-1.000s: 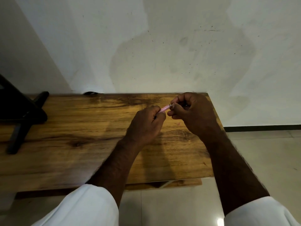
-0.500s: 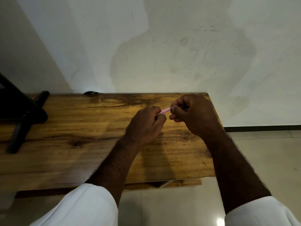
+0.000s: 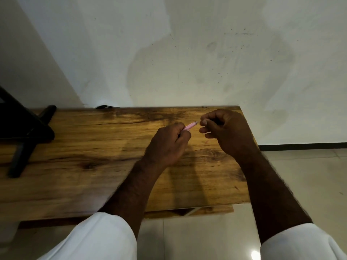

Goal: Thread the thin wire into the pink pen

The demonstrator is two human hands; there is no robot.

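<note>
My left hand (image 3: 169, 145) grips the barrel of a slim pink pen (image 3: 190, 126) above the wooden table (image 3: 93, 156). The pen's short free end slants up to the right. My right hand (image 3: 227, 132) is close beside it with curled fingers, and its thumb and forefinger pinch at the pen's thin tip. The remainder of the pen is hidden inside my left fist. Whether my right hand also holds a small loose part cannot be told.
A black stand (image 3: 24, 136) sits on the table's left end. A dark cable end (image 3: 105, 107) shows at the table's back edge against the stained white wall. The table's right edge is just past my right hand, with pale floor tiles (image 3: 300, 175) beyond.
My right hand has shifted slightly to the right and up, so a little more of the pen's tip shows. My left hand has stayed in place.
</note>
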